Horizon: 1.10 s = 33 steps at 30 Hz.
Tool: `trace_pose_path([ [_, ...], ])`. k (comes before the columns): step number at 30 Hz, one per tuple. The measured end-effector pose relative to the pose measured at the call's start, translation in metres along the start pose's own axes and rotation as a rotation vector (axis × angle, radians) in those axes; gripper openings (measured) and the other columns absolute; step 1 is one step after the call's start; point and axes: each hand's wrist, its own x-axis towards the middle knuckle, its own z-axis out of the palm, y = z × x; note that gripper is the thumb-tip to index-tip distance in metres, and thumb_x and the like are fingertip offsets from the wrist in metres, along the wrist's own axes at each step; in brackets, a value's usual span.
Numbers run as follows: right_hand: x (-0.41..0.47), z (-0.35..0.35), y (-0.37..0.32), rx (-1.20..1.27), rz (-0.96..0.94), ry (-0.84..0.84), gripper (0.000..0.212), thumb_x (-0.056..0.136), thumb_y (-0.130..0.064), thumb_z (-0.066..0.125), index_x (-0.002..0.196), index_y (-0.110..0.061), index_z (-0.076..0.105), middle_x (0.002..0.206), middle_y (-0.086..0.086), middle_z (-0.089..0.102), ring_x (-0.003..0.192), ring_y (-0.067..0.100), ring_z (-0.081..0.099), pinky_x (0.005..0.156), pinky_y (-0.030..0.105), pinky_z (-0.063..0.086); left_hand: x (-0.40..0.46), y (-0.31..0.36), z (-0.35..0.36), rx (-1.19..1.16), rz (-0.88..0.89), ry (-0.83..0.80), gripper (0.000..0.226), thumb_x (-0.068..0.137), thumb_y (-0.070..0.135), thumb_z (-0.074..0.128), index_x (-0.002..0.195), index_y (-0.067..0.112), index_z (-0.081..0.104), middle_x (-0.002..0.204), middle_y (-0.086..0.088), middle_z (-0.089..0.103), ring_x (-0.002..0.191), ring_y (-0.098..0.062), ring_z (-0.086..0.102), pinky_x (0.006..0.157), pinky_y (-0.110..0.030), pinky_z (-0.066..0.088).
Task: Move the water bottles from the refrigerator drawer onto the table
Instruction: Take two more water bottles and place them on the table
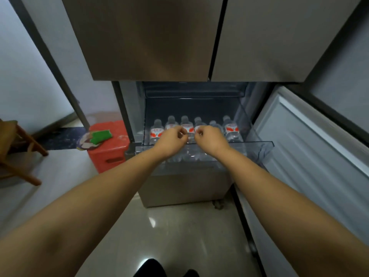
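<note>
Hands (191, 138) hide middle water bottles (187, 126); labels blurred.

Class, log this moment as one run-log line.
left hand: curled over bottles | right hand: same | drawer: open | grip: unclear

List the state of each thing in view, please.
Drawer: pulled out.
Bottles: upright in the drawer, in a row.
Upper doors: shut.
Lower door: swung open.
Left hand: curled, at the drawer's front edge.
Right hand: curled, beside it.

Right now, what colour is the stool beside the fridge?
Red stool, clearest in the head view.
</note>
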Motion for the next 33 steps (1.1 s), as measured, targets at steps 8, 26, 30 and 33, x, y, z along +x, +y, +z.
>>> trace_pose_path([
  [8,0.071,0.029,-0.012,0.086,-0.021,-0.158,0.024,0.095,-0.019,0.046,0.088,-0.007,0.066,0.091,0.014,0.066,0.084,0.029,0.059,0.069,0.029,0.043,0.063,-0.046,-0.021,0.108,-0.349,-0.069,0.026,0.096,0.025,0.051,0.106,0.006,0.063,0.104,-0.016,0.065,0.089,-0.026,0.059,0.085,-0.035,0.051],
  [26,0.187,0.106,-0.03,-0.042,0.136,-0.35,0.04,0.102,-0.033,0.024,0.123,-0.014,0.052,0.127,0.016,0.055,0.119,0.032,0.052,0.095,0.035,0.036,0.141,-0.084,0.007,0.475,-0.628,-0.289,0.068,0.096,0.026,0.049,0.152,0.006,0.014,0.157,-0.02,0.014,0.144,-0.036,0.02,0.115,-0.042,0.023],
  [30,0.198,0.129,-0.036,-0.204,0.091,-0.266,0.032,0.093,-0.046,0.042,0.11,-0.02,0.051,0.11,0.011,0.06,0.106,0.032,0.056,0.073,0.036,0.037,0.13,-0.099,0.004,0.296,-0.605,-0.31,0.065,0.098,0.025,0.043,0.152,0.005,0.013,0.158,-0.026,-0.004,0.146,-0.04,0.012,0.119,-0.041,0.016],
  [33,0.204,0.136,-0.038,-0.319,0.125,-0.296,0.037,0.088,-0.05,0.044,0.106,-0.019,0.053,0.112,0.016,0.058,0.111,0.037,0.05,0.083,0.044,0.044,0.126,-0.108,0.002,0.198,-0.623,-0.28,0.067,0.094,0.018,0.047,0.151,0.002,0.016,0.159,-0.023,0.001,0.145,-0.036,0.016,0.119,-0.037,0.018],
])
